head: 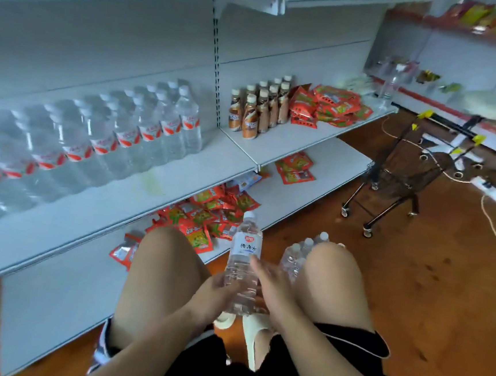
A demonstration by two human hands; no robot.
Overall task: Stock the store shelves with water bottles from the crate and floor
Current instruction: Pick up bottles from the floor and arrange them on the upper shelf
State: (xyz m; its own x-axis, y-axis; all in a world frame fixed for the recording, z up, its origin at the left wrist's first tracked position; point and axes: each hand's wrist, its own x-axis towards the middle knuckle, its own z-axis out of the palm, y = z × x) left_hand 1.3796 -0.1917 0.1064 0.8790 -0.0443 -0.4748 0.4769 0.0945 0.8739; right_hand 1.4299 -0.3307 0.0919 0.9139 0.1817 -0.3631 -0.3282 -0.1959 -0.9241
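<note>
Views: you have one — a wide-angle camera on your head.
Position: low, above your bent knees [171,259], crouched close to the shelf unit.
Facing: forward and down, turned slightly right along the middle shelf [113,206].
Nearness: your left hand [216,297] and right hand [274,289] sit near, low in the centre; the shopping cart [403,177] is well apart on the wooden floor [426,293].
Distortion: shelf edges bow — the right edge is blurred.
Overlap: none, with only one view.
</note>
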